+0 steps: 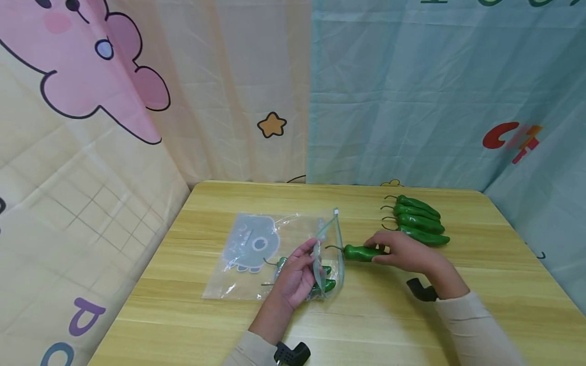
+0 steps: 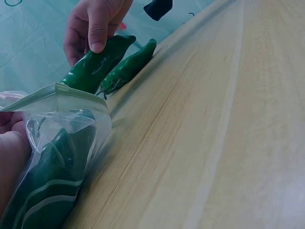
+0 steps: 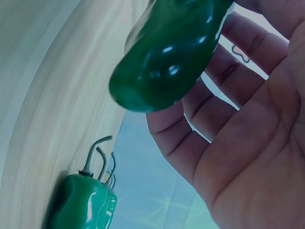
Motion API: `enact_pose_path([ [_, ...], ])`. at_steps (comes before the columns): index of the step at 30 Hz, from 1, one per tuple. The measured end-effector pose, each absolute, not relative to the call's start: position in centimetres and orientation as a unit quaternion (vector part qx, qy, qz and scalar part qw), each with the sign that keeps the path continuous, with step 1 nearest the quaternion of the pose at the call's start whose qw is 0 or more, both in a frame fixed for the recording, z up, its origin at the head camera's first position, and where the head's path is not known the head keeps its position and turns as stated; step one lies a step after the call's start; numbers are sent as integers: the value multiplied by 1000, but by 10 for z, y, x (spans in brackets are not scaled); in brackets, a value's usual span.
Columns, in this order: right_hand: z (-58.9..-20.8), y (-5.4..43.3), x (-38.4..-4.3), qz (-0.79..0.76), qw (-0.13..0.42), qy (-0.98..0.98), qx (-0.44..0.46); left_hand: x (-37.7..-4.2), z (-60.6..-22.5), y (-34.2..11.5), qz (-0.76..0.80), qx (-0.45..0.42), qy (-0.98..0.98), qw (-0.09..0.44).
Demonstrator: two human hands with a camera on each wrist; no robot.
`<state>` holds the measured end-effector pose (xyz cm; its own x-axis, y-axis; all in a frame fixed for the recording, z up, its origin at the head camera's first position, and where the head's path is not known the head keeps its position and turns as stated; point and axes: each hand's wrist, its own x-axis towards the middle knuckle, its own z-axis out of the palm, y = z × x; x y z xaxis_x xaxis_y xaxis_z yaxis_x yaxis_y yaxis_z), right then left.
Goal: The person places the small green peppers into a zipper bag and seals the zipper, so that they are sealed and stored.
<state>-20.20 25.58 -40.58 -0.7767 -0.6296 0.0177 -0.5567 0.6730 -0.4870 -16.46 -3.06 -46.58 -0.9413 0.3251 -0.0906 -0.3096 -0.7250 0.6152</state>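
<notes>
My right hand (image 1: 405, 252) grips a green pepper (image 1: 359, 253) near its tip, its stem pointing left at the mouth of a clear zip bag (image 1: 293, 223). With my left hand (image 1: 295, 279) I pinch the bag's edge, so the zip end stands parted. Inside the bag lie green peppers (image 1: 326, 285), partly covered by my left hand. The left wrist view shows a bagged pepper (image 2: 57, 162) behind the plastic, below the pale zip strip (image 2: 59, 98). In the right wrist view the held pepper (image 3: 167, 57) lies against my fingers, its rounded tip showing.
Several green peppers (image 1: 418, 221) lie in a row at the back right of the wooden table (image 1: 389, 320), stems to the left. A grey bear print (image 1: 252, 241) marks the bag's left part. Printed curtains (image 1: 412, 101) hang behind and beside the table.
</notes>
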Motion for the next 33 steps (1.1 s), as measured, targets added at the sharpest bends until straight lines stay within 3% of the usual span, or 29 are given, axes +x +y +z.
enact_pose_path([
  [33, -413, 214, -211, -236, 93, 897, -363, -164, -466, -31, 926, 13, 337, 171],
])
